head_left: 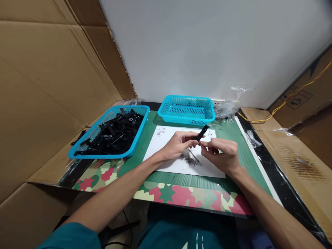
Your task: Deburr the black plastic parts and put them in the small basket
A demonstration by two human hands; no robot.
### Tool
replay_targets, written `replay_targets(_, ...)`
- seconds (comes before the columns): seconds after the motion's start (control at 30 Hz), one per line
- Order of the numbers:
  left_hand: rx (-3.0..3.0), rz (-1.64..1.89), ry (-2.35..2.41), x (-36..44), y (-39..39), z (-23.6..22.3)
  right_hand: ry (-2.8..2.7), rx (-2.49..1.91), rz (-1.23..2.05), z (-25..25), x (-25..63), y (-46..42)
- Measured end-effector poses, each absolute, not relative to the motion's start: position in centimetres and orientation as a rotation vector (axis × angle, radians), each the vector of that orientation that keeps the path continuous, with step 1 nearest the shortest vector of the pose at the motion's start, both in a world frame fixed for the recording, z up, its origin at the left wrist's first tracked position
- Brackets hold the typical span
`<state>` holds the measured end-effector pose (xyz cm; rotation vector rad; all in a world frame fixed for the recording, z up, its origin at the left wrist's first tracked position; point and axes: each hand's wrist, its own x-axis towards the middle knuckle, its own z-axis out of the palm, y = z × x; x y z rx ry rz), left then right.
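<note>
My left hand [180, 143] is closed around a black plastic part [203, 132], whose long narrow end sticks up to the right. Close against the near end of that part, the fingertips of my right hand [220, 152] are pinched together; whatever they hold is too small to make out. Both hands are above a white sheet [166, 152]. Under them on the sheet lie a pile of tiny metal pieces [190, 159] and a thin metal rod [195, 157], partly hidden by my left hand.
A blue basket [132, 150] heaped with black plastic parts [111, 133] stands at the left. Another blue basket [186, 121] sits behind the sheet. Crumpled clear plastic [227, 109] and a yellow-red wire [280, 108] lie at the back right. Cardboard walls [52, 69] flank the table.
</note>
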<state>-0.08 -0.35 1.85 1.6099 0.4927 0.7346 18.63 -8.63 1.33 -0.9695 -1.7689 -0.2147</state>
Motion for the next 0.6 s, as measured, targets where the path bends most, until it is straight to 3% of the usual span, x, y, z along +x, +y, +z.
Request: replay_targets(0.6, 1.61, 0.832, 0.508, -0.24, -0.5, 1.59, -1.726, -0.981, -0.107, 0.83, 18.59, -8.27)
